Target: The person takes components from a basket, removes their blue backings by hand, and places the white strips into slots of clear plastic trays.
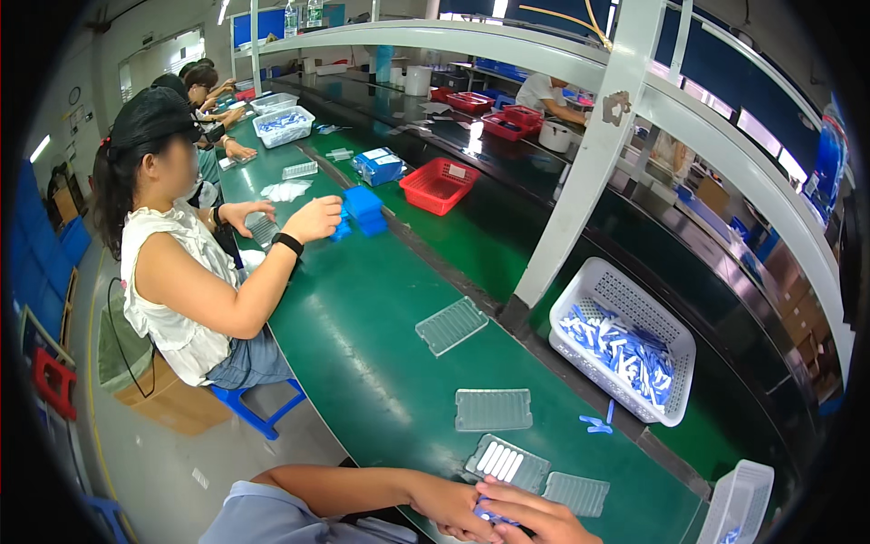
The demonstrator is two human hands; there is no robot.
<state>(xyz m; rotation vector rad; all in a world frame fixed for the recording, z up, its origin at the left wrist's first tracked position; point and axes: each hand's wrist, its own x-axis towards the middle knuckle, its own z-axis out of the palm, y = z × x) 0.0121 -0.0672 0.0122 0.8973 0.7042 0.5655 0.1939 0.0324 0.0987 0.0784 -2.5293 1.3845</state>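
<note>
Close to the table's near edge my two hands meet. My left hand (453, 506) is cupped and closed round several small blue and white plastic pieces (489, 513). Bent over them from the right is my right hand (535, 515), its fingers closed on the same pieces; part of the bunch is hidden beneath it. Just beyond my hands lies a clear ribbed plastic tray (527, 468) with several white sticks (500, 461) side by side in it. Beside it is another clear tray (578, 494), with no sticks visible in it.
More clear trays (493, 410) lie farther up the green table (362, 363). A white basket (678, 412) of blue and white pieces stands right, loose pieces (596, 423) near it. A metal post (580, 181) rises behind. At left a co-worker (195, 245) handles blue blocks (364, 210).
</note>
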